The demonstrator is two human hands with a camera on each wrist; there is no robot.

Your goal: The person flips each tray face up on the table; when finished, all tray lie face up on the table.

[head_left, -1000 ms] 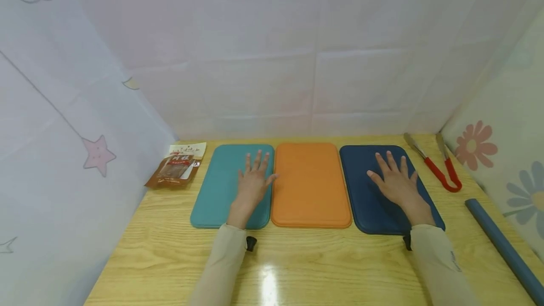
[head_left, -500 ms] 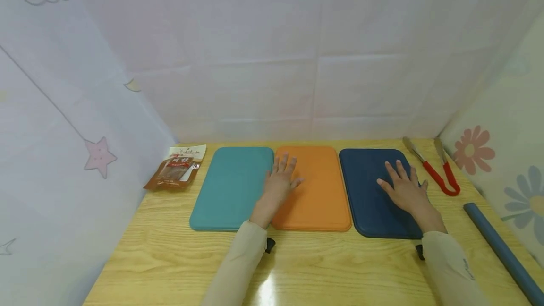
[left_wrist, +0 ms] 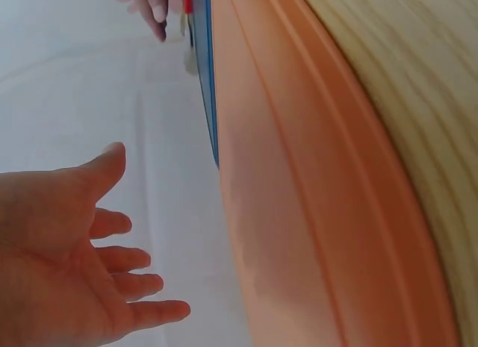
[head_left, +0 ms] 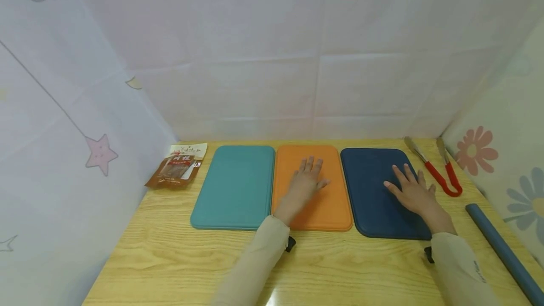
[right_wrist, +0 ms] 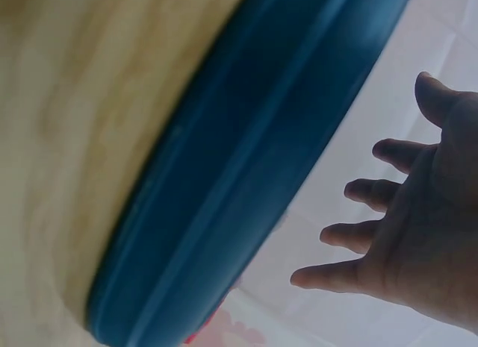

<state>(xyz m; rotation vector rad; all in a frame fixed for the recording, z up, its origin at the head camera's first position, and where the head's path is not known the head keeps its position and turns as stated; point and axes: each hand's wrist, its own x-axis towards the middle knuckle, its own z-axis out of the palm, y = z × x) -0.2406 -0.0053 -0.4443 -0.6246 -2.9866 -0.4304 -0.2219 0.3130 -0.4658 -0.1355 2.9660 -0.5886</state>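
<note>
Currently, the left hand [head_left: 303, 185] hovers over the orange mat [head_left: 331, 208], its grip loose, fingers straight and spread. The right hand [head_left: 414, 195] hovers over the blue mat [head_left: 373, 202], towards three o'clock, its grip equally unclenched, palm down. Both mats are smooth rectangles with rounded corners and ridged edges, one bright, the other deep navy. They lie side by side on the bench [head_left: 170, 259], blue at orange's three o'clock; the teal mat [head_left: 233, 188], alike in shape, sits just beside orange at nine. A brown packet [head_left: 175, 170] rests at teal's ten o'clock. Red-handled tongs [head_left: 435, 175] lie at blue's two o'clock, legs spread, and a grey-blue bar [head_left: 501, 249] at its four.
</note>
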